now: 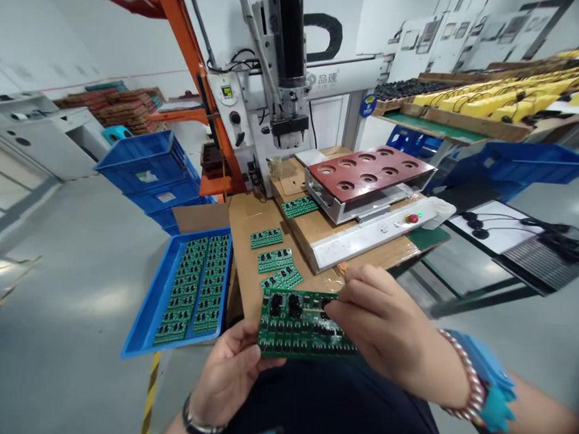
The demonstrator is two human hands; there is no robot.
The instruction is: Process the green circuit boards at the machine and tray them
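My left hand (pixel 237 367) grips a green circuit board (pixel 285 334) by its left edge, thumb on top and fingers beneath. The board carries black round parts along its far side and rows of small black components nearer me. Over its right half, my right hand (pixel 381 321) is closed in a pinch and covers that end. From these fingers a thin pale stick (pixel 311 310) points left across the board, close to a black round part; whether its tip touches is unclear. Just beyond lie loose circuit boards (pixel 274 261) on the brown bench top (pixel 244 215).
A blue tray (pixel 146 319) at the left holds rows of circuit boards. Ahead stands a machine with a black vertical head (pixel 290 46) and a reddish fixture plate (pixel 374 172) with round holes. Its white front panel (pixel 359 238) bears a red button. Stacked blue crates (pixel 148 174) are at left.
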